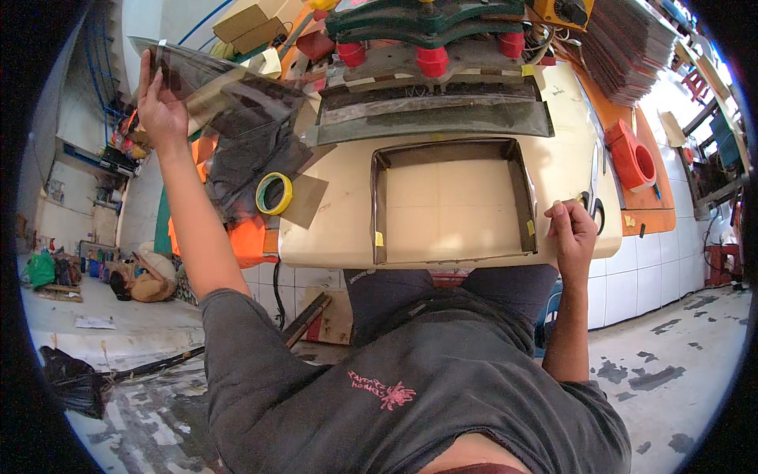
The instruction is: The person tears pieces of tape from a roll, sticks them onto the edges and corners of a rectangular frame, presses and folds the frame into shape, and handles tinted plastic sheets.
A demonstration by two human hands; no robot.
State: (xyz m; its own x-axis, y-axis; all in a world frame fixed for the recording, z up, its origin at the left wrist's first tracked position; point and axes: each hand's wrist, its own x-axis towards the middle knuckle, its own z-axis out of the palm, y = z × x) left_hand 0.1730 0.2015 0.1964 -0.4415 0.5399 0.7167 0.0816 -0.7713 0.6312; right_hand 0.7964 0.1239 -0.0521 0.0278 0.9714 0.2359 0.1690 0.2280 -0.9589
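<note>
My raised left hand (164,114) is at the far left, its fingers on the edge of a dark see-through plastic sheet (229,83) that it grips. The sheet slants down to the right over a pile of crumpled dark film (253,154). My right hand (575,233) is closed in a pinch at the right side of the cream board (454,189); whatever lies between its fingertips is too small to make out. Beside it are scissors (598,215) with dark handles. Between my hands, a dark rectangular frame (517,178) lies on the board, with small yellow tabs (379,238) on it.
A yellow tape roll (274,193) sits left of the frame. Behind it stands a green machine (426,28) with red feet, with dark strips (434,118) before it. To the right are a red ring-shaped holder (632,156) and stacked sheets (620,47). A person (146,278) lies at far left.
</note>
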